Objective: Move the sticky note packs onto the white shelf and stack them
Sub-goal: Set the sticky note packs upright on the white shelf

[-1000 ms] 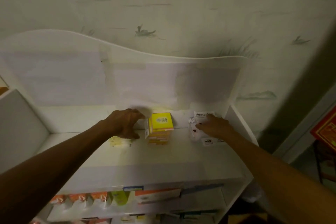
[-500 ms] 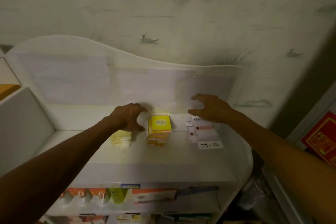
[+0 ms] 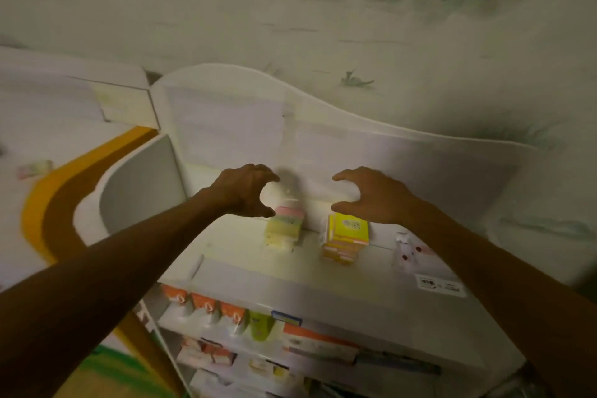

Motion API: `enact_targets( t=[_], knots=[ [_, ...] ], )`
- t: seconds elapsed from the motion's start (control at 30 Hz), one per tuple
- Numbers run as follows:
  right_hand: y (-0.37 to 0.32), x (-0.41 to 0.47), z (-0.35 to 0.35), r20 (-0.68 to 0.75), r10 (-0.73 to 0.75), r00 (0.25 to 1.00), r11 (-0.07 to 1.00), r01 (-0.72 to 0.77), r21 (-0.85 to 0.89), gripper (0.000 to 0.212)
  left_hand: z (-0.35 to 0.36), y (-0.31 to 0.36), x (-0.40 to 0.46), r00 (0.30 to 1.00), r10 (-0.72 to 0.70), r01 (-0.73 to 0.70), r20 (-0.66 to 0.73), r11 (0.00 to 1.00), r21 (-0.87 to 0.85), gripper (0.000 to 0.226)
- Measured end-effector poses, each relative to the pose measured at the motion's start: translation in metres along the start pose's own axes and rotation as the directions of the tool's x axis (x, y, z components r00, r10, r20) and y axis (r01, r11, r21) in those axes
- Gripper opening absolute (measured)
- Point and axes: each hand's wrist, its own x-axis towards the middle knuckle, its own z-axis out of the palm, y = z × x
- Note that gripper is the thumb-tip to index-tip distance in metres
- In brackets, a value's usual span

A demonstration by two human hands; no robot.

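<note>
Head view: both hands, left (image 3: 247,192) and right (image 3: 376,195), are held spread and empty above two stacks (image 3: 286,226) (image 3: 345,237) on the white shelf (image 3: 323,281); edges should be squared gently.

Two sticky-note stacks (image 3: 285,225) (image 3: 345,237) (two hands (image 3: 245,191) (image 3: 378,195))

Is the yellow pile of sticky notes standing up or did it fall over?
Standing up. The yellow stack sits flat on the white shelf, its packs piled one on another.
</note>
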Motion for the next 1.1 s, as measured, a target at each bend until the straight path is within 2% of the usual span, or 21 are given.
enact_targets(
  t=[0.3, 0.8, 1.1],
  knots=[
    [-0.117, 0.049, 0.001, 0.025, -0.142, 0.990, 0.988, 0.143, -0.061, 0.065, -0.025, -0.112, -0.064, 0.980, -0.182, 0.181, -0.076, 0.983, -0.014, 0.075],
    [-0.400, 0.133, 0.058, 0.028, -0.326, 0.945, 0.944, 0.327, -0.039, 0.068, -0.033, -0.361, -0.225, 0.926, -0.355, 0.352, -0.128, 0.935, -0.042, 0.077],
    [-0.527, 0.175, 0.103, -0.008, -0.351, 0.936, 0.932, 0.350, 0.098, 0.065, -0.003, -0.460, -0.295, 0.854, -0.463, 0.436, -0.236, 0.886, -0.159, 0.076]
  ],
)
